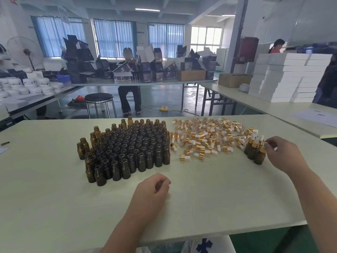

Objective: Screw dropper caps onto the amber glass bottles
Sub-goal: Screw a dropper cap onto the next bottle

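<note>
Many uncapped amber glass bottles (pixel 127 148) stand packed together on the pale table (pixel 54 198), left of centre. To their right lies a loose heap of gold-and-white dropper caps (pixel 206 137). At the right, several capped bottles (pixel 255 150) stand in a small group. My right hand (pixel 284 156) is beside that group, fingertips touching the gold cap of the nearest capped bottle (pixel 259 157). My left hand (pixel 155 190) rests on the table in front of the bottles, fingers loosely curled, nothing seen in it.
One dropper cap (pixel 183 157) lies apart near the bottles' right corner. The table's front edge runs close below my arms. Beyond it are a black stool (pixel 99 98), a seated person at another table, stacked white boxes (pixel 284 79) and cartons.
</note>
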